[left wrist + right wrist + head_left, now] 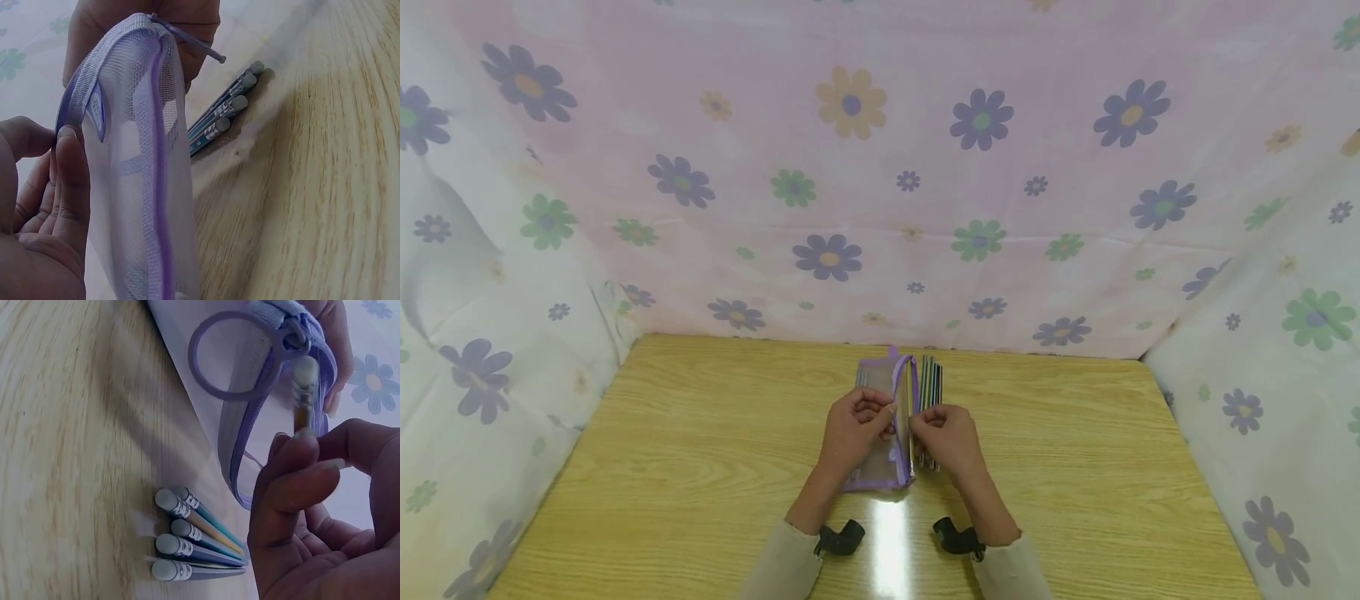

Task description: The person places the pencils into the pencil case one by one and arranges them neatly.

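A see-through mesh zip pouch [877, 467] with purple trim has its zipped side parted. My left hand [853, 425] pinches the pouch's edge between thumb and finger, also plain in the left wrist view. Between the fingers of my right hand [953, 437] is a pencil [304, 412], its white eraser end upward beside the pouch's opening. The rest of that pencil is mostly hidden by the hand and pouch. Several pencils [203, 540] with white erasers lie side by side on the table, just right of the pouch. A purple ring pull [195, 350] hangs from the zip.
The wood-grain table [700, 433] meets a flowered cloth [910, 208] at the back and both sides. A black elbow-shaped piece [842, 538] is fixed near the left wrist, and another black piece [955, 536] near the right. Light reflects off the table between the forearms.
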### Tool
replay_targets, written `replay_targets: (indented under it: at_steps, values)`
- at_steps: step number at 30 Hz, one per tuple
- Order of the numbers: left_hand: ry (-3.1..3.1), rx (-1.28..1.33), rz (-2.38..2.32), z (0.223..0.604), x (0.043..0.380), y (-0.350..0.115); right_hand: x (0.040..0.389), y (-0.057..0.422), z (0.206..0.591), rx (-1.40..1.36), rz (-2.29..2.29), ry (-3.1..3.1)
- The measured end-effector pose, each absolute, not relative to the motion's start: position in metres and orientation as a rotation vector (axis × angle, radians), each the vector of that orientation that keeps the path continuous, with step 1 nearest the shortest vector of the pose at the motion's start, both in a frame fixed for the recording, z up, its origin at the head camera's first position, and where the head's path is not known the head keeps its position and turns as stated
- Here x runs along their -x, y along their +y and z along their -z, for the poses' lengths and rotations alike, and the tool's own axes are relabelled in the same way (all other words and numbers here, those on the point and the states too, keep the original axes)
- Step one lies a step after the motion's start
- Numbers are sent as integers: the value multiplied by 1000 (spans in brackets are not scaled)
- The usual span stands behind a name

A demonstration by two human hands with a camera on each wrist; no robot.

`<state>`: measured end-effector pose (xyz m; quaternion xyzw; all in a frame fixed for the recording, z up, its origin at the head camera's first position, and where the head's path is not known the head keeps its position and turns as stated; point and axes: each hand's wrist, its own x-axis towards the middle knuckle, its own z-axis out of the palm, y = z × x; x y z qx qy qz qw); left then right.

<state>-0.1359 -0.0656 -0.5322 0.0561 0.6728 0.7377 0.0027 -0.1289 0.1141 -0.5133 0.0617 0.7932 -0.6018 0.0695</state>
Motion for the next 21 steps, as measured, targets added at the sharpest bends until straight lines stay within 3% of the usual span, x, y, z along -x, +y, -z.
replay_targets:
  at_steps: [21]
  values:
    - [2116, -190, -2314, 533, 137, -65, 130, 121, 515, -164, 1722, 2522]
